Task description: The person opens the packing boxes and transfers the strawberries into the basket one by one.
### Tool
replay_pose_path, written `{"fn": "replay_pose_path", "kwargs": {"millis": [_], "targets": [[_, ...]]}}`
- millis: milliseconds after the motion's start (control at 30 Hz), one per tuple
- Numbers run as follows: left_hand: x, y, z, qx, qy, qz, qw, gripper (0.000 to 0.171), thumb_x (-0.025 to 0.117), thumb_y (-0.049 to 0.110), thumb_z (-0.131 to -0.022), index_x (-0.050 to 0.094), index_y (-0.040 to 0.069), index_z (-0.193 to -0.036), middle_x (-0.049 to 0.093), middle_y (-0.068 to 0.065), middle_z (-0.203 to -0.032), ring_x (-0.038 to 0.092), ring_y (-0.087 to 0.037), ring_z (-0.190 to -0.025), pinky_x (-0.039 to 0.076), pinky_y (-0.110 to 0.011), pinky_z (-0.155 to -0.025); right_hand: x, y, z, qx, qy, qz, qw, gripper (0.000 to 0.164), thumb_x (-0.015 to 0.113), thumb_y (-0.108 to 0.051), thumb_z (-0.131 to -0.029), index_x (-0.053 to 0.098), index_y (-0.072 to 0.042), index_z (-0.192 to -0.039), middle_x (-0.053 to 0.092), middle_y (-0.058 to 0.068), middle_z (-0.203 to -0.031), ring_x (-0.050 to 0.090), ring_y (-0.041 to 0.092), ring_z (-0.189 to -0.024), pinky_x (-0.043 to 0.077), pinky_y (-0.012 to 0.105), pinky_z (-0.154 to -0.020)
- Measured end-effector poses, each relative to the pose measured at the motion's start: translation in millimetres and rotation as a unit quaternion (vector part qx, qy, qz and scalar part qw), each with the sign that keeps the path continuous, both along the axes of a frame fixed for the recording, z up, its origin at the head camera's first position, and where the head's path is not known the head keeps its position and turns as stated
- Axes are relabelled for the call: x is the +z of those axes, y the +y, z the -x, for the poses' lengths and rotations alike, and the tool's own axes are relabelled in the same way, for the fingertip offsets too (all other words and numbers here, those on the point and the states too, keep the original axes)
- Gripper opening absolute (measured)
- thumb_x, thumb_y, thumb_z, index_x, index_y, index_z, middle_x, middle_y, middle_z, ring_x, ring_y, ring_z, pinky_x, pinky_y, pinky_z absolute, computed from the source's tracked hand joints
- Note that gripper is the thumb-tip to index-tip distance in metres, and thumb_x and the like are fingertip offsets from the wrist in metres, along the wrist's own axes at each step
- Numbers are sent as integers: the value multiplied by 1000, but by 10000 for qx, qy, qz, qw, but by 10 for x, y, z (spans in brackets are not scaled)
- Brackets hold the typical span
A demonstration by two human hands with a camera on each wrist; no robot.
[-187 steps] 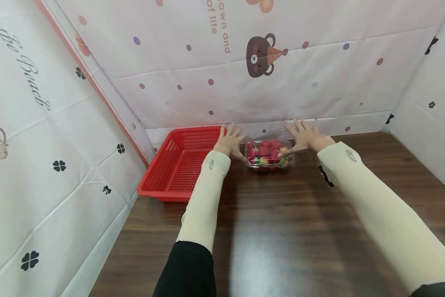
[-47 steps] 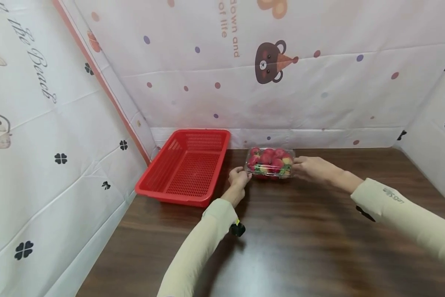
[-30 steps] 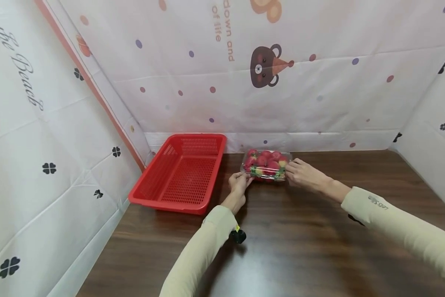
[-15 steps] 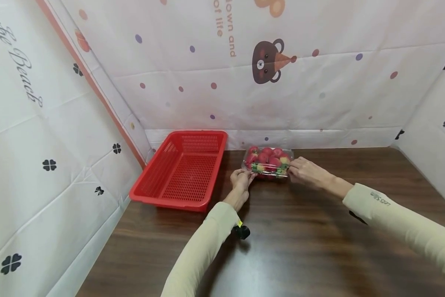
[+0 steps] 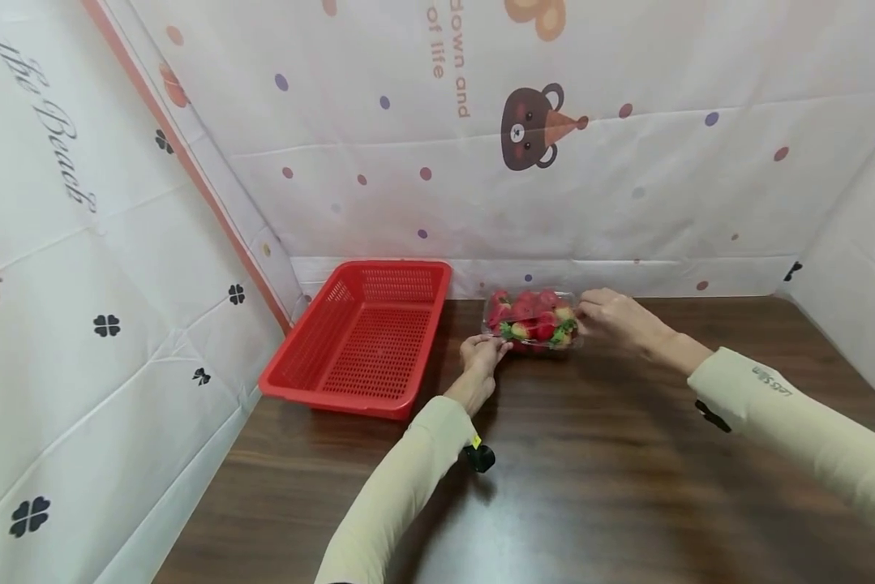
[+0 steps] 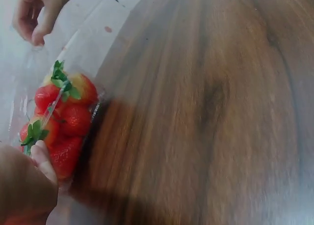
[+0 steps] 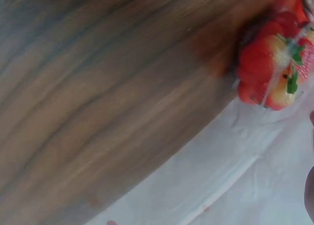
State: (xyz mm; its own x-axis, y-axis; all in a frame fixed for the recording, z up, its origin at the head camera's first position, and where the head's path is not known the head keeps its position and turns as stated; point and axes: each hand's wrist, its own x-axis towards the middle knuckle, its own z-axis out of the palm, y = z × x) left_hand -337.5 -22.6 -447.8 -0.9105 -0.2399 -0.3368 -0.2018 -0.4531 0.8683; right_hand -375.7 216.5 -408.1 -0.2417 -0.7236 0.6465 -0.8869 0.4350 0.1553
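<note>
A clear plastic clamshell box (image 5: 489, 322) of red strawberries (image 6: 76, 119) with green leaves stands on the table near the back wall. My left hand (image 5: 480, 357) pinches its front left corner, thumb on the near edge in the left wrist view. At the box's right side my right hand (image 5: 619, 318) pinches the edge of the lid, its fingertips raised above the strawberries. In the right wrist view only a sliver of that hand shows at the right edge, beside the strawberries (image 7: 274, 63).
A red slotted plastic basket (image 5: 420, 357) stands left of the box with nothing in it. White printed cloth (image 5: 379, 203) hangs behind and on both sides. The brown wood-grain table (image 5: 590, 470) stretches toward me. A small black device (image 5: 480, 458) sits under my left wrist.
Both hands went from spread wide beside the box to gripping its corners. In the last half second my right hand rose and moved slightly right, lifting the lid's edge. The basket stayed put.
</note>
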Motion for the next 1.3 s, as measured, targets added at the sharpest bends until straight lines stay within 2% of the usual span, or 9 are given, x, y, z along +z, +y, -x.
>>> {"fn": "replay_pose_path", "kwargs": {"millis": [167, 333, 567, 767, 933, 1067, 1133, 1200, 1300], "targets": [[-72, -11, -68, -248, 109, -132, 9995, 11, 54, -9, -86, 49, 0, -88, 58, -10, -78, 67, -18, -69, 51, -37, -90, -148, 30, -44, 41, 295, -787, 9965, 19, 74, -12, -63, 59, -7, -73, 60, 4, -74, 56, 21, -71, 43, 39, -65], [-96, -47, -115, -364, 234, -172, 9989, 9, 48, -3, -92, 49, -4, -102, 59, -10, -80, 66, -15, -69, 52, -36, -90, -166, -87, -90, -214, 515, -573, 9968, 16, 72, -17, -67, 59, -9, -72, 58, 2, -70, 53, 20, -66, 42, 39, -64], [-125, -126, -141, -380, 247, 144, 9989, 13, 47, 5, -98, 48, -4, -106, 58, -9, -79, 62, -11, -66, 52, -37, -90, -128, -443, -133, -308, 109, -963, 9948, 22, 80, -18, -71, 66, -9, -87, 59, 6, -90, 55, 24, -84, 45, 43, -68], [-110, -145, -162, -201, 170, 1387, 9900, 9, 54, 6, -94, 56, 0, -100, 64, -13, -81, 67, -18, -69, 55, -37, -81, -141, -438, -86, -1067, -1441, -588, 9820, 60, 80, -36, -72, 57, -8, -120, 53, 16, -118, 51, 37, -107, 45, 55, -78], [38, -72, -194, 37, 122, 3271, 9449, 13, 60, 10, -90, 54, 5, -101, 62, -12, -97, 64, -26, -92, 52, -35, -85, -168, -253, 33, -1733, -3449, -378, 9217, 119, 84, -51, -61, 13, -16, -151, 21, 28, -148, 27, 54, -129, 32, 72, -87], [161, 26, -203, 461, 667, 4695, 8792, 36, 67, 3, -78, 49, 6, -108, 44, -11, -115, 43, -28, -108, 42, -36, -92, -260, -193, 142, -1414, -4468, 11, 8834, 132, 87, -43, -61, -5, -14, -152, 2, 30, -152, 11, 57, -135, 21, 76, -96], [297, 46, -200, 0, 715, 5719, 8172, 43, 69, 5, -75, 50, 8, -113, 42, -11, -122, 41, -30, -111, 42, -37, -93, -343, -182, 183, -984, -4941, 590, 8618, 134, 89, -31, -62, -10, -11, -151, -7, 30, -152, 5, 54, -137, 15, 73, -102], [503, 44, -212, -967, 426, 6951, 7111, 40, 67, 10, -80, 55, 11, -118, 47, -10, -124, 44, -29, -113, 42, -40, -94, -429, -174, 206, -624, -5301, 1164, 8376, 136, 89, -19, -62, -15, -10, -149, -13, 28, -152, -2, 49, -140, 10, 68, -107], [712, -18, -145, -2261, 289, 8257, 5160, 24, 59, 21, -89, 65, 18, -112, 60, -5, -116, 54, -24, -108, 46, -38, -89, -498, -160, 220, -496, -5500, 1543, 8193, 137, 89, -14, -62, -16, -13, -149, -14, 27, -152, -4, 45, -141, 8, 64, -110]]}}
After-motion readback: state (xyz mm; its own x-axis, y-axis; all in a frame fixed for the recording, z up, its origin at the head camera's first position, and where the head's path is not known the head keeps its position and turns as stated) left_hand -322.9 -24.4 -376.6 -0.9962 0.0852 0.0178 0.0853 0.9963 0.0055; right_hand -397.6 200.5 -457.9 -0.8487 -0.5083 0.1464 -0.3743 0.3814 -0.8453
